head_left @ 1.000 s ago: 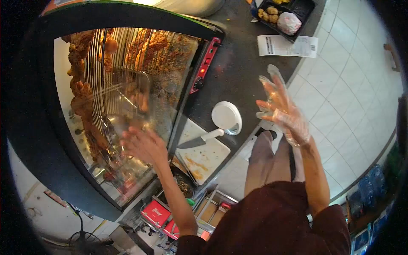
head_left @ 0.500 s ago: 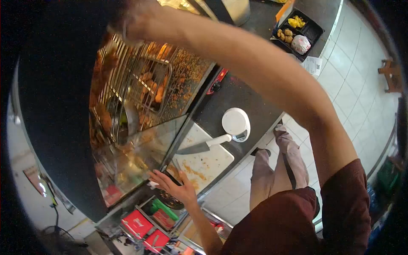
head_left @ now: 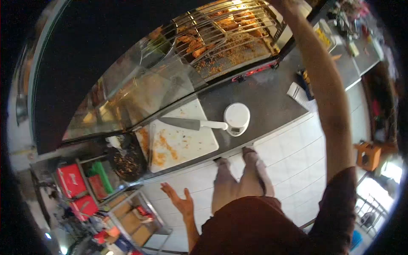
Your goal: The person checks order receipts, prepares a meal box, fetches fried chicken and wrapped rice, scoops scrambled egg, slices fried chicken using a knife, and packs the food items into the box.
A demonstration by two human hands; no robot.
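Note:
My left hand (head_left: 180,202) hangs over the floor beside the counter, fingers spread, with nothing in it. At the top edge, my right hand (head_left: 285,6) reaches toward the right end of the lit warming case; its fingers are cut off by the frame and dark, so its grip is hidden. Beneath a wire rack (head_left: 250,12) in the case lie fried pieces (head_left: 199,46) and brown crumbs. A white-handled knife (head_left: 191,123) lies across a stained white cutting board (head_left: 187,146), its handle end touching or overlapping a white kitchen scale (head_left: 237,115).
A dark round pan (head_left: 129,163) with brown bits stands left of the board. Red boxes (head_left: 71,180) and a green container (head_left: 102,175) sit lower left. Printed paper (head_left: 299,95) lies on the dark counter (head_left: 265,97). Angled glass (head_left: 140,100) fronts the case.
My left hand has moved from the pan and board edge out over the floor and opened. My right arm has swung right along the case. The view has turned.

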